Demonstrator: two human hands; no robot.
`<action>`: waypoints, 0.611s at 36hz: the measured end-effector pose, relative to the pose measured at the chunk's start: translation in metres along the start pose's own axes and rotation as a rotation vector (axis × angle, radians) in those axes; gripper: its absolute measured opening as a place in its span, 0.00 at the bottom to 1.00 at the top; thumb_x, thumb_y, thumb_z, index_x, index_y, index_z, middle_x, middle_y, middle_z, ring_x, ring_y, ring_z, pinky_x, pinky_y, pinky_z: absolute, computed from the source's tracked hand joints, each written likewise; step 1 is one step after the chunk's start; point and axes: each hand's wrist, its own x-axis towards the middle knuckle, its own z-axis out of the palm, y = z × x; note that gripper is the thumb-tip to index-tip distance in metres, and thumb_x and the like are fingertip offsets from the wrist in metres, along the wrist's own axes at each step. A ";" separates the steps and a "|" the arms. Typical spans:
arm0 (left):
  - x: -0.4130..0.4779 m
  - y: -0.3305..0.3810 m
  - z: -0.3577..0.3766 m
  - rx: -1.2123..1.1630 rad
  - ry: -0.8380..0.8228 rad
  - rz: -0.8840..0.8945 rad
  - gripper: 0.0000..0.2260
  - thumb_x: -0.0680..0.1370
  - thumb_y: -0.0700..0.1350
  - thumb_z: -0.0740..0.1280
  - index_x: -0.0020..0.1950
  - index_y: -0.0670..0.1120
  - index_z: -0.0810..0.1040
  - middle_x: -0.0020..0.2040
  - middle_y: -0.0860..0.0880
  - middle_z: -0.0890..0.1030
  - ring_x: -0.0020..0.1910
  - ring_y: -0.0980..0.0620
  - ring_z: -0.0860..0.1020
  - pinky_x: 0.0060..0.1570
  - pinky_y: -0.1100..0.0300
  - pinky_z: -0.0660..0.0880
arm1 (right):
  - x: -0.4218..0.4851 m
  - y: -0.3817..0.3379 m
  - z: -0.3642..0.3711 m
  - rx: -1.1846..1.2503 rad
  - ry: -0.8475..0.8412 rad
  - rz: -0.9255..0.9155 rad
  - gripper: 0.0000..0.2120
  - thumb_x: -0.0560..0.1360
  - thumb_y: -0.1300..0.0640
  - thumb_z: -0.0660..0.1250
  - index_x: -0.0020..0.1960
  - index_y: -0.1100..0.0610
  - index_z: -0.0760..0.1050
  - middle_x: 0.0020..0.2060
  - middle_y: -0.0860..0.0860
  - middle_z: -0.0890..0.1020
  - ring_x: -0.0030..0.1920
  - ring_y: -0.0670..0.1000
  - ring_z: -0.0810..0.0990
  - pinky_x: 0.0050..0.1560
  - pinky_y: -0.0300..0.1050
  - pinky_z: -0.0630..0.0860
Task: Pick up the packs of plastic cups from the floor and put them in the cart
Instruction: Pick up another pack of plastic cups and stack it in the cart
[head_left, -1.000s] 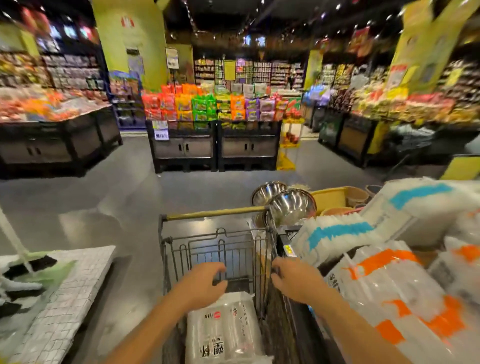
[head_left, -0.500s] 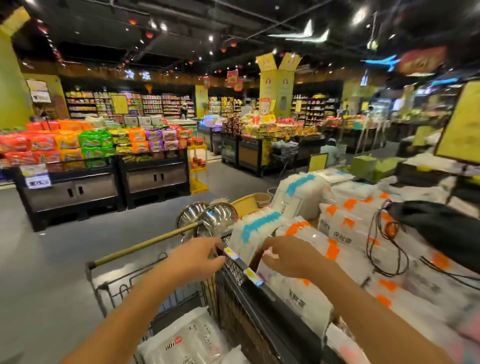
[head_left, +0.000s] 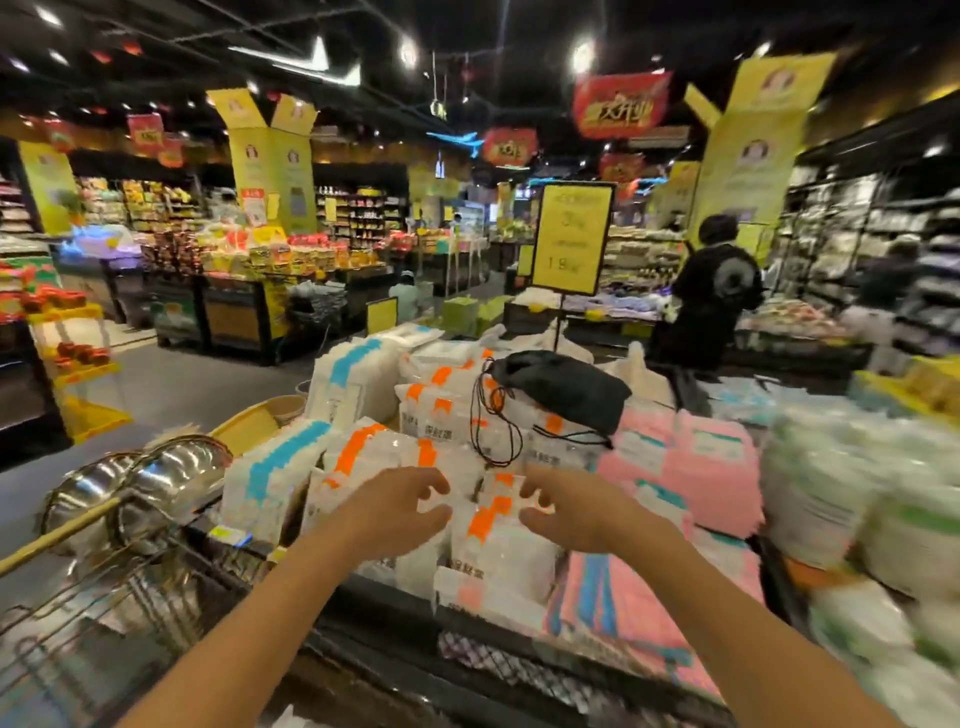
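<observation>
Your left hand (head_left: 400, 512) and right hand (head_left: 566, 512) are both out over the display table (head_left: 395, 610), side by side with a small gap between them. Fingers on both are loosely curled and spread, thumbs apart from fingers, nothing gripped. I can't tell whether the fingertips touch the packs.

The gap between your hands frames the orange-marked packs (head_left: 498, 540): white bags stacked upright at the table's near edge, with more of them behind. The blur hides what is inside, so I can't tell whether these are the cups.

The cart (head_left: 104, 613) is near left, its wire basket touching the table's left end, and the cart handle (head_left: 57, 530) runs diagonally across it. The contents of the basket are not readable.

Around it:
- Blue-striped packs (head_left: 275, 467) sit left of the orange ones.
- Pink packs (head_left: 691, 457) lie to the right.
- A black drawstring bag (head_left: 561, 389) lies on top of the far orange packs, its cords hanging down over them.
- Steel bowls (head_left: 156, 478) are just left of the table, beyond the cart.
- A yellow sign (head_left: 571, 239) stands at the far side of the table.
- A person in black (head_left: 717, 291) is far right, by the shelves.
</observation>
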 end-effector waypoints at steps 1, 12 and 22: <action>0.004 0.012 0.005 0.005 -0.011 0.037 0.15 0.78 0.58 0.64 0.65 0.59 0.73 0.63 0.56 0.76 0.53 0.57 0.74 0.54 0.63 0.73 | -0.012 0.009 -0.004 -0.004 0.009 0.029 0.19 0.78 0.41 0.62 0.65 0.48 0.74 0.59 0.48 0.79 0.58 0.53 0.78 0.56 0.49 0.76; 0.009 0.177 0.082 0.049 -0.160 0.431 0.17 0.79 0.57 0.63 0.67 0.55 0.73 0.62 0.52 0.77 0.57 0.52 0.76 0.56 0.58 0.73 | -0.186 0.122 -0.029 -0.013 0.073 0.360 0.20 0.79 0.41 0.61 0.68 0.49 0.73 0.60 0.47 0.78 0.60 0.53 0.77 0.55 0.47 0.73; -0.075 0.335 0.171 -0.008 -0.357 0.745 0.17 0.78 0.57 0.63 0.64 0.53 0.76 0.58 0.54 0.77 0.55 0.53 0.76 0.57 0.58 0.72 | -0.403 0.181 -0.019 0.030 0.108 0.705 0.21 0.77 0.39 0.61 0.66 0.47 0.73 0.58 0.48 0.80 0.57 0.53 0.78 0.55 0.51 0.77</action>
